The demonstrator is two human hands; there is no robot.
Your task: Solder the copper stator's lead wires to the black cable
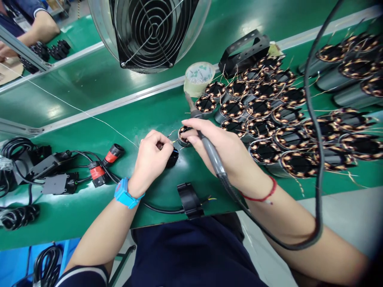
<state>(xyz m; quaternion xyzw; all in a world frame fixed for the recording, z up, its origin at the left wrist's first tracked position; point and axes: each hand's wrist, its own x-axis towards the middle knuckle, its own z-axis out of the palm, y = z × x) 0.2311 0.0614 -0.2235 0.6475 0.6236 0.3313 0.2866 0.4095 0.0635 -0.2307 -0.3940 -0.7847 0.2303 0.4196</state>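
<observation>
1. A small black plug [172,156] lies on the green bench [89,119] near its front edge, thin wires sticking out of its top.
2. The left hand [152,153] is curled tight, pinching those wires at the plug.
3. The right hand [221,149] is closed around a soldering iron [206,139], held like a pen.
4. A copper-wound coil [183,134] sits just behind the plug, under the right fingers.
5. More coils [269,115] crowd the right side; a tape roll [198,77] and fan [149,32] stand behind.
6. No writing is readable.

Factory line: motor coils [287,115], green bench [89,119].
</observation>
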